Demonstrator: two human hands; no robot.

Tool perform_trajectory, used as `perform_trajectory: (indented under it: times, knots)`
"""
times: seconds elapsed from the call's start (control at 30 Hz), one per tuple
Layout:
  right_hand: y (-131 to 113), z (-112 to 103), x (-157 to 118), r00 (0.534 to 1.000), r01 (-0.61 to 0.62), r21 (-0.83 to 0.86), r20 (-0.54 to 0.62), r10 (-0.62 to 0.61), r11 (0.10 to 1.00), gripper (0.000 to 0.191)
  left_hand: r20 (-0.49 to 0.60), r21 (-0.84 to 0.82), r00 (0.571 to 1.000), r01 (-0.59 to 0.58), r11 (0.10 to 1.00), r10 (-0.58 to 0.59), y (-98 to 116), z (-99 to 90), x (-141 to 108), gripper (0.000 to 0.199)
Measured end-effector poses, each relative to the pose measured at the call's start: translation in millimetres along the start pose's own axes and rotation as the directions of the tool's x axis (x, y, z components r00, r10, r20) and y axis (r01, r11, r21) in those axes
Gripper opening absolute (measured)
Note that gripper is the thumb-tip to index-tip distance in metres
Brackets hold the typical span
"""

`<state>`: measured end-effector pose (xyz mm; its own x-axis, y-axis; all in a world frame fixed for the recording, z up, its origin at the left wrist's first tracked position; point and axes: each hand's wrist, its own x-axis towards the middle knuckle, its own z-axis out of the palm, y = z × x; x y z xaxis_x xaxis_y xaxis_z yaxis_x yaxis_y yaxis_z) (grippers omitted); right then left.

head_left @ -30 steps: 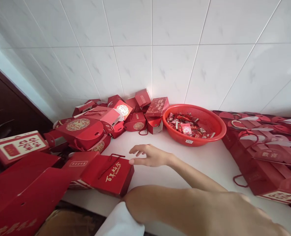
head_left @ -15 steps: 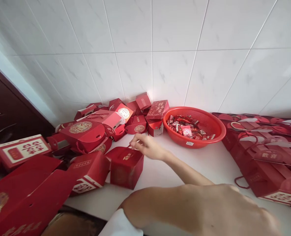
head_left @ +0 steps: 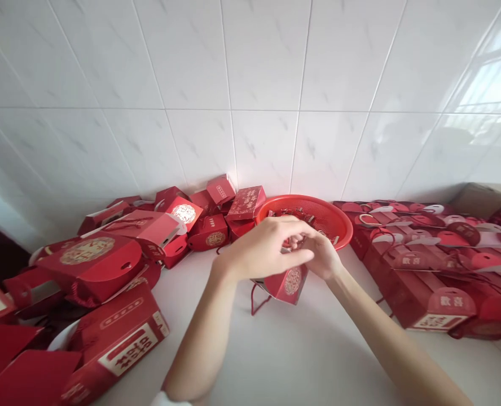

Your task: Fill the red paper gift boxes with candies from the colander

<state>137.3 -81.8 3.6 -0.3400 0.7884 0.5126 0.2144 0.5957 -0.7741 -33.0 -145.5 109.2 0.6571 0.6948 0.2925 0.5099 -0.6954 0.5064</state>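
A small red gift box (head_left: 291, 282) with a gold round emblem stands tilted on the white table, its cord handle (head_left: 259, 300) hanging out at the left. My left hand (head_left: 267, 248) arches over the top of the box, thumb and index finger stretched apart. Facing it, my right hand (head_left: 324, 256) has its fingers curled at the box's upper part, and they seem to grip it. Both hands hide the top of the box. Just behind them stands a red plastic basket (head_left: 339, 217) of small wrapped sweets (head_left: 290, 213), partly covered by my left hand.
Many red gift boxes (head_left: 98, 254) lie in a heap on the left, some open. Rows of closed red boxes with cord handles (head_left: 428, 287) stand on the right. A brown carton (head_left: 479, 200) sits at the back right, against the tiled wall (head_left: 267, 152).
The gift box has moved from beside the left heap to the middle, in front of the basket. My left hand has swung back from the right to it. The view has turned right.
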Motion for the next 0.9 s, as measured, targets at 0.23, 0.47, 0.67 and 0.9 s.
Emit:
perform_trajectory:
  times: [0.23, 0.47, 0.67, 0.9]
  knots:
    - [2.3, -20.6, -10.3, 0.913, -0.270, 0.728, -0.014, 0.408, 0.630, 0.030, 0.167, 0.309, 0.861, 0.418, 0.855, -0.481, -33.2, 9.4, -2.4, 0.059]
    - [4.2, -21.2, -12.4, 0.926, -0.334, 0.715, 0.126, 0.357, 0.615, 0.032, 0.147, 0.240, 0.907, 0.354, 0.904, -0.394, -47.4, 3.7, -7.3, 0.046]
    - [-28.5, -32.0, -20.8, 0.990, -0.138, 0.307, 0.081, 0.119, 0.942, 0.025, 0.173, 0.222, 0.905, 0.349, 0.910, -0.389, -51.3, -0.3, -7.8, 0.025]
    - [-51.6, -8.1, -33.4, 0.917, 0.328, -0.438, 0.361, -0.171, 0.837, 0.024, 0.248, 0.181, 0.919, 0.266, 0.947, -0.306, -65.4, 17.1, -0.5, 0.036]
